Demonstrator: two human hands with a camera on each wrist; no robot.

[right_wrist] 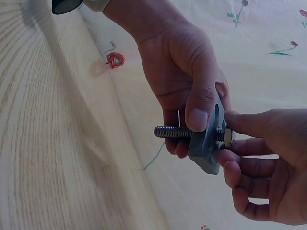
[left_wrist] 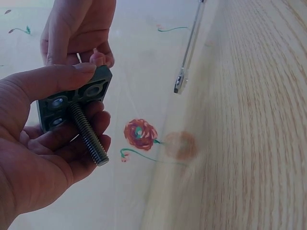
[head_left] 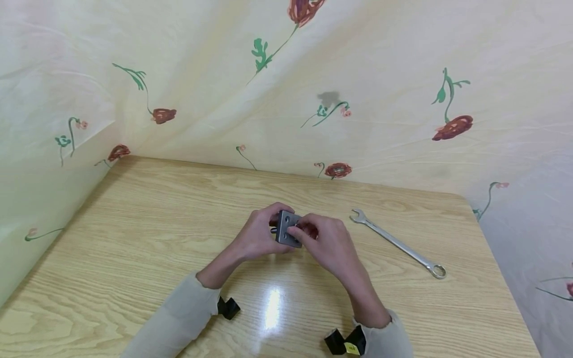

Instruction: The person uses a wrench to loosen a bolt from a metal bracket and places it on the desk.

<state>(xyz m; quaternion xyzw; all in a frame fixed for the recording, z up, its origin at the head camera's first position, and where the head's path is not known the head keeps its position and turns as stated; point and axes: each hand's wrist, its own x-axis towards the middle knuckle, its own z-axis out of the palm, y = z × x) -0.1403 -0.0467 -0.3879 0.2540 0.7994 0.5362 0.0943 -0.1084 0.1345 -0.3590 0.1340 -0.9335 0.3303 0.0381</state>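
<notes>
My left hand (head_left: 257, 236) grips a square grey metal plate (right_wrist: 204, 155) with several holes, its thumb laid on the plate. Through the plate runs a bolt (left_wrist: 88, 132). Its long threaded end sticks out on the left hand's side, while the hex head (right_wrist: 229, 138) stands slightly off the opposite face, some thread showing between. My right hand (head_left: 331, 246) pinches the bolt at its head with thumb and fingers. Both hands are close together over the middle of the table.
A combination wrench (head_left: 398, 242) lies slantwise on the wooden table (head_left: 134, 238), to the right of the hands. Flower-patterned cloth (head_left: 201, 99) hangs along the table's back and sides. Black wrist-worn devices (head_left: 230, 308) sit at both cuffs.
</notes>
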